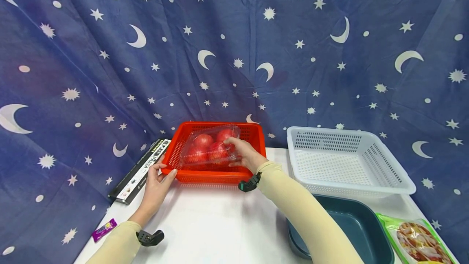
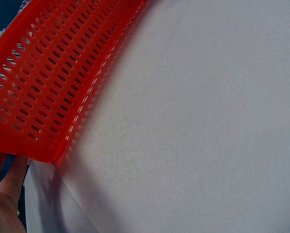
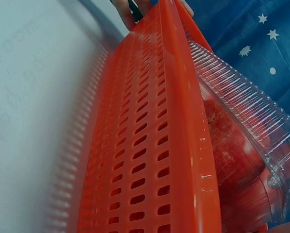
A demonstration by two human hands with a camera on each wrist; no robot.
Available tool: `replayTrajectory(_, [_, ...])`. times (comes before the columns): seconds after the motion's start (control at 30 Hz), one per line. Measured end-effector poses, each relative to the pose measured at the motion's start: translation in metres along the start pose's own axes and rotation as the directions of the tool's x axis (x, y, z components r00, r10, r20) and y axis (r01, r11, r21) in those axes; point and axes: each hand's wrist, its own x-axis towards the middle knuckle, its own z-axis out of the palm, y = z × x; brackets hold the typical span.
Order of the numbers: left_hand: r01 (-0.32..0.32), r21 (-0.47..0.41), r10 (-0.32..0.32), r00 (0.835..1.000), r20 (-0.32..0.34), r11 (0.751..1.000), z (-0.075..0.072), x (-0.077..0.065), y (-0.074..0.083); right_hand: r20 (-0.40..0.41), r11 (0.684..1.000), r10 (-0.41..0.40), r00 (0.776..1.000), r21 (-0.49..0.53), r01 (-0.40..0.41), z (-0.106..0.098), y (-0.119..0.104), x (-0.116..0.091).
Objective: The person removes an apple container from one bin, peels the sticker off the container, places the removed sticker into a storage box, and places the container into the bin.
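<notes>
A red plastic basket [image 1: 216, 177] with slotted walls stands at the back of the table. In it a clear plastic box [image 1: 185, 150] lies tilted, with several red fruits [image 1: 198, 155] inside that look like apples. My right hand [image 1: 244, 154] holds the box by its right side, above the basket's front rim. At the basket's front left corner, my left hand [image 1: 158, 182] grips the rim with thumb and fingers. The left wrist view shows the basket wall [image 2: 53, 73] and part of that hand. The box [image 3: 247, 92] shows behind the basket rim in the right wrist view.
A white basket [image 1: 333, 166] stands at the back right, with a dark teal tub [image 1: 351, 223] in front of it. A green food packet [image 1: 415, 239] lies at the right edge. On the left are a black-and-white pasta box [image 1: 141, 172] and a small purple packet [image 1: 104, 230].
</notes>
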Motion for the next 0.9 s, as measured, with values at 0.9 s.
replayTrajectory(0.9, [0.005,0.012,-0.004,1.0,-0.01,1.0,-0.0004,0.0025,-0.0036,-0.011,0.999,0.038,0.999,-0.01,-0.038,-0.0082,0.0026,0.0018])
